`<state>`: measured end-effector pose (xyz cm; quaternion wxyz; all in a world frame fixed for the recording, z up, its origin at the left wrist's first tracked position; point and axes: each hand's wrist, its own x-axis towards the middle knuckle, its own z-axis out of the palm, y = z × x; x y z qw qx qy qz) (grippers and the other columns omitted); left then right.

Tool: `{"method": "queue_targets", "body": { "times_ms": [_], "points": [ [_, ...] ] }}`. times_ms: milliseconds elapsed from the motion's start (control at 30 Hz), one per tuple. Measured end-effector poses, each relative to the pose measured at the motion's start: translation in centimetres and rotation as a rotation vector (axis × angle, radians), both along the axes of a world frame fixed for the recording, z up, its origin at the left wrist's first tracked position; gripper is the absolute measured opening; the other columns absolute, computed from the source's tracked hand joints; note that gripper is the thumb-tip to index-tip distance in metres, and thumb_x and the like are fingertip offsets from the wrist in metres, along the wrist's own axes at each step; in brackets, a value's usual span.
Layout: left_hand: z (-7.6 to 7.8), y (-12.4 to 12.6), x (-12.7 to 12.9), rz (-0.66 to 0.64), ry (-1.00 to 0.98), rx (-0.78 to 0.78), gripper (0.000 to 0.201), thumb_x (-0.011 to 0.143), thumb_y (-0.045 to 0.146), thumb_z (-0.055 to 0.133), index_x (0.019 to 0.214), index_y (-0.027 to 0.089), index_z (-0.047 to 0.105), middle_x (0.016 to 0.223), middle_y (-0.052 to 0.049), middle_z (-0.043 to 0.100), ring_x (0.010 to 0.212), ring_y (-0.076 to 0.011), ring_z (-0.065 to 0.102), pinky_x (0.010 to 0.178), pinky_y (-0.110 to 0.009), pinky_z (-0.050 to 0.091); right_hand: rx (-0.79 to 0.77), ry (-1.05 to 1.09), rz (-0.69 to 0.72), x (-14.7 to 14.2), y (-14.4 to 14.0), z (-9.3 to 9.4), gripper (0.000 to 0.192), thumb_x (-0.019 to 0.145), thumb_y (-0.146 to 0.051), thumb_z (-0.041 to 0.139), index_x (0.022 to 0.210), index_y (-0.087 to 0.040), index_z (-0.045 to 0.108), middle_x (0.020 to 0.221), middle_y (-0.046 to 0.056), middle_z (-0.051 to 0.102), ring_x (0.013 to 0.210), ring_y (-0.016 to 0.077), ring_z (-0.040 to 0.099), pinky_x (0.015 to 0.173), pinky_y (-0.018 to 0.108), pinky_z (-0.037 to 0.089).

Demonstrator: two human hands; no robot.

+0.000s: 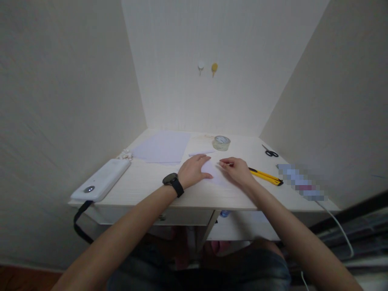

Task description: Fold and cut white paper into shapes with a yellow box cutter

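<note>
My left hand (195,170), with a dark watch on its wrist, rests on a small piece of white paper (214,176), thumb spread away from the fingers. To its right, my right hand (236,169) is closed in a pinch beside the paper's right part. Whatever may be between those fingertips is too small to make out. A narrow folded or rolled strip of paper (197,153) lies just beyond my left fingers. The yellow utility knife (266,177) lies to the right, partly behind my right hand. Behind both hands is a roll of clear tape (221,143).
Larger white paper sheets (165,146) lie at the back left. A white boxy device (103,180) with a black strap sits at the left edge. Black-handled scissors (271,153) and a blurred-out object (303,182) with a white cable lie right. Walls enclose three sides.
</note>
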<state>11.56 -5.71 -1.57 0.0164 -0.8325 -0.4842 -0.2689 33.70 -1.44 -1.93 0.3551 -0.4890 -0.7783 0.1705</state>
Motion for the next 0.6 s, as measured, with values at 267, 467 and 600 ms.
{"method": "queue_targets", "body": {
  "times_ms": [267,467,600],
  "points": [
    [0.2,0.1,0.0,-0.096,-0.134,0.085,0.055,0.08,0.035,0.074,0.13,0.023,0.054,0.133,-0.01,0.054,0.123,-0.025,0.053,0.106,-0.042,0.043,-0.651,0.574,0.342,-4.0,1.1,-0.1,0.041,0.057,-0.047,0.083,0.078,-0.014,0.068,0.065,0.003,0.067,0.056,0.0143,0.056,0.053,0.027,0.044],
    [0.8,-0.6,0.1,0.143,-0.171,0.318,0.049,0.082,0.045,0.07,0.124,0.022,0.058,0.135,-0.013,0.051,0.125,-0.0307,0.046,0.104,-0.049,0.038,-0.491,0.692,0.18,-3.7,0.9,0.1,0.044,0.053,-0.053,0.083,0.057,-0.018,0.057,0.05,-0.003,0.053,0.048,0.0111,0.045,0.047,0.025,0.035],
    [0.7,-0.7,0.1,0.228,-0.203,0.346,0.043,0.09,0.041,0.059,0.126,0.018,0.055,0.111,-0.012,0.06,0.107,-0.0275,0.055,0.094,-0.044,0.045,-0.086,0.667,-0.039,-3.8,0.1,0.8,0.04,0.069,-0.056,0.072,0.067,-0.017,0.066,0.06,0.001,0.063,0.057,0.0156,0.052,0.054,0.028,0.04]
  ]
}}
